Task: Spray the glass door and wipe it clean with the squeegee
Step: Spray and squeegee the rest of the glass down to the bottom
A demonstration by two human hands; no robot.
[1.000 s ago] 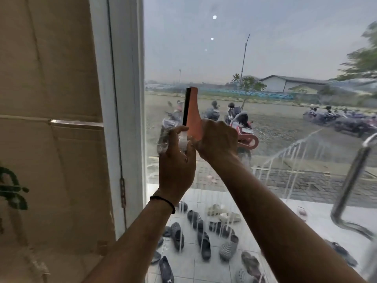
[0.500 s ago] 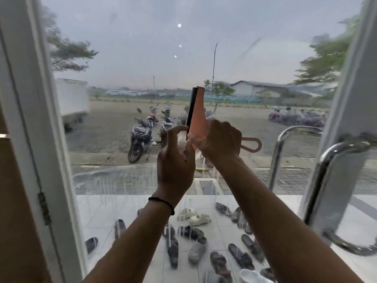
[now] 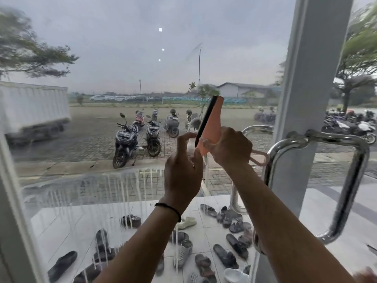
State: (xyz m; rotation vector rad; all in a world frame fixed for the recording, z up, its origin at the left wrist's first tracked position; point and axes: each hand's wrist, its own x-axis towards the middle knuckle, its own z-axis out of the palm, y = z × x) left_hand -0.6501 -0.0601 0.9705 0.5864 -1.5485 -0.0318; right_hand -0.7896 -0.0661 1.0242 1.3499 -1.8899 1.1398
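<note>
Here, right hand (image 3: 230,148) grip curled round squeegee (image 3: 211,123), blade tilting up-left above it, left hand (image 3: 183,172) pinching small white thing, unclear.

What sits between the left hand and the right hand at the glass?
In the head view, the squeegee's lower corner; the right hand grips it, the left hand's fingers pinch something pale beside it.

Two bare forearms up in shot, no sleeves showing, and there's a thin black band (image 3: 169,209) looped round the wrist of the left hand (image 3: 182,172).
</note>
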